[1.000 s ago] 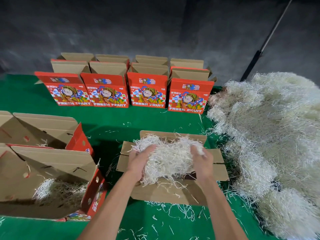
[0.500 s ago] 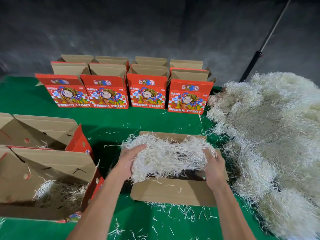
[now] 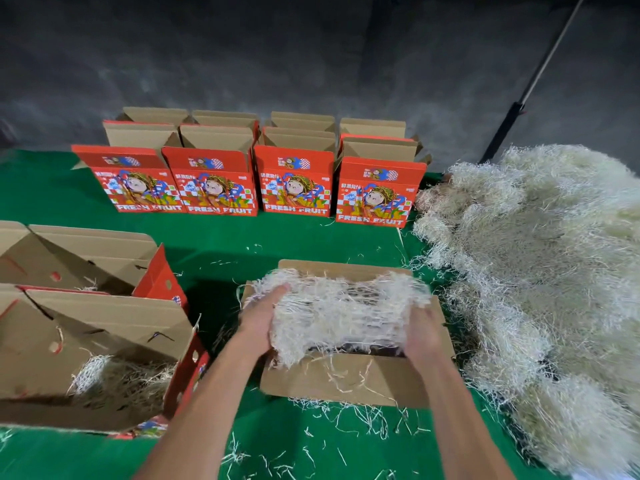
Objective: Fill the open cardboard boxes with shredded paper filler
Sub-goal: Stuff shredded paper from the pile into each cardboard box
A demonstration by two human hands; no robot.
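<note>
Two hands spreading shredded paper over an open box

The left hand and right hand are gripping a wad of shredded paper filler — stretching it above the open cardboard box on the green surface, the big filler pile lying right.

Four red printed fruit boxes stand in the far front row, with four more open boxes behind them. Two open boxes sit near left, one open box near centre. One large filler pile lies right. Two hands hold one clump.
</note>
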